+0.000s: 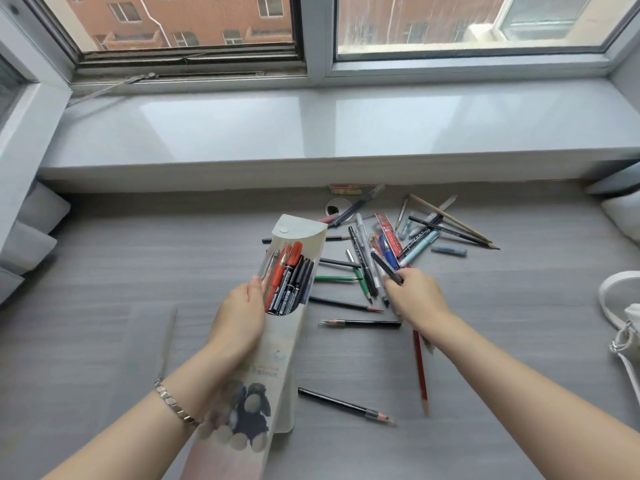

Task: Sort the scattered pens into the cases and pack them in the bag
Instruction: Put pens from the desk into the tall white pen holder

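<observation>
One case (298, 233), one white bag (632, 317)

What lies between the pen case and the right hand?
Head view: a green pencil and a black pencil lie between pen case and right hand, which grips a black pen.

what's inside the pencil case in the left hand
Through the open front of the pencil case you can see red markers and several black pens. Their lower ends are hidden behind the case wall and the left hand, so a full count is not possible.
</observation>
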A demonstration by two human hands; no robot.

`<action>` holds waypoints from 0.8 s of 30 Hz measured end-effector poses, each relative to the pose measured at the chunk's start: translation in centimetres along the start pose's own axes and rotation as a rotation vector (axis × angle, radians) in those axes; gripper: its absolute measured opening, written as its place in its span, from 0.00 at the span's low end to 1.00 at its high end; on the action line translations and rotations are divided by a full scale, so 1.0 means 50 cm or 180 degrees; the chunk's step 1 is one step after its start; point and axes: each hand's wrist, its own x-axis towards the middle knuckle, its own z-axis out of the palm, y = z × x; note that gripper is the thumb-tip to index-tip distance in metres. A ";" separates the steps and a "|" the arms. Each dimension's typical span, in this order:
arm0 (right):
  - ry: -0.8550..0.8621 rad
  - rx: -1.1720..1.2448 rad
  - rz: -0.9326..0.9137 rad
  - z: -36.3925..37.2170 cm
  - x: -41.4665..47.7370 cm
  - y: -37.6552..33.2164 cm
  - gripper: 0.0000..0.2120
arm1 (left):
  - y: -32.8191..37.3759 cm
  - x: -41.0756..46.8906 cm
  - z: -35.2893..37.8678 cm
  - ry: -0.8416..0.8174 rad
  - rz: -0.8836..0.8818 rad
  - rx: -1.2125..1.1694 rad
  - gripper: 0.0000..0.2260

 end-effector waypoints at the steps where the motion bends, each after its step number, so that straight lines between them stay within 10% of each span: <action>1: 0.0118 0.0015 0.0058 0.003 0.011 -0.006 0.10 | 0.001 0.003 0.002 0.0009 -0.0006 0.0011 0.21; 11: 0.0001 -0.0577 0.0134 0.028 0.062 -0.071 0.07 | 0.004 0.010 0.019 -0.0025 0.0040 -0.0014 0.24; 24: -0.0692 0.3057 -0.0420 -0.066 -0.130 -0.099 0.07 | 0.034 -0.058 0.050 -0.0348 0.0228 0.0135 0.19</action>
